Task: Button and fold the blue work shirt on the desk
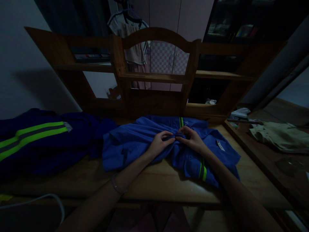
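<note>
A blue work shirt (135, 138) with yellow-green and grey reflective stripes lies spread on the wooden desk (154, 183), its collar end toward the right with a white label inside. Both hands meet over the middle of its front edge. My left hand (161, 141) pinches the shirt's cloth between thumb and fingers. Close beside it, my right hand (191, 140) pinches the same gathered edge. The exact spot between the fingertips is too dark to make out; a button shows on the cloth just below my right hand.
A darker blue garment (72, 138) with reflective stripes is heaped at the left. Behind stands a wooden shelf rack (154, 77). Folded pale cloth (280, 137) lies on a surface at the right. A white cable (50, 195) curves at the lower left.
</note>
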`<state>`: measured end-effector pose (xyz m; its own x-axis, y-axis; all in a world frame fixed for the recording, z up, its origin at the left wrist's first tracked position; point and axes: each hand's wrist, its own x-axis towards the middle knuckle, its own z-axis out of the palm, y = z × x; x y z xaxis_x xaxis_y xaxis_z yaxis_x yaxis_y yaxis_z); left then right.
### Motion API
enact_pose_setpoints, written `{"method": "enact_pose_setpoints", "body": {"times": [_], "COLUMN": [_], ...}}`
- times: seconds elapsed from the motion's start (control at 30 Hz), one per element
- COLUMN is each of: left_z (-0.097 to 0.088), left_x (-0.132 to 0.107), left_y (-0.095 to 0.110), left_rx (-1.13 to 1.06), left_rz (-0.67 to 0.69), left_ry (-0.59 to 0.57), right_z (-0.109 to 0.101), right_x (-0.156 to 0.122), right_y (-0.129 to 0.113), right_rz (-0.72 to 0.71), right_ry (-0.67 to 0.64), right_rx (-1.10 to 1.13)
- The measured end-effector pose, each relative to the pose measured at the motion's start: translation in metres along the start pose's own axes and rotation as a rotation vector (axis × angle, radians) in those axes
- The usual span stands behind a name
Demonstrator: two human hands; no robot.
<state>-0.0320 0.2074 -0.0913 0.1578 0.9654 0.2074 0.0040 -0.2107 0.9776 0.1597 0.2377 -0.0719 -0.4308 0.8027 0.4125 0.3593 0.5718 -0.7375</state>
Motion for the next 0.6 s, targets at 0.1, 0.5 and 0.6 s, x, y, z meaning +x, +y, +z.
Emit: {"method": "enact_pose_setpoints", "body": {"times": [0.1, 0.5, 0.6], "left_z": [-0.003, -0.008, -0.012], "left_x": [0.0, 0.003, 0.006], "left_y": [0.0, -0.004, -0.007], "left_rx": [-0.1, 0.345, 0.326], "left_rz": [-0.11, 0.122, 0.09], "left_ry": [-0.047, -0.018, -0.066], "right_z": [-0.002, -0.003, 0.0], "right_x": [0.0, -0.006, -0.006], "right_y": [0.001, 0.005, 0.005], "right_rz": [-0.013, -0.079, -0.048], "right_ry": [-0.037, -0.126, -0.147], "right_rx": [-0.019, -0.154, -0.109]}}
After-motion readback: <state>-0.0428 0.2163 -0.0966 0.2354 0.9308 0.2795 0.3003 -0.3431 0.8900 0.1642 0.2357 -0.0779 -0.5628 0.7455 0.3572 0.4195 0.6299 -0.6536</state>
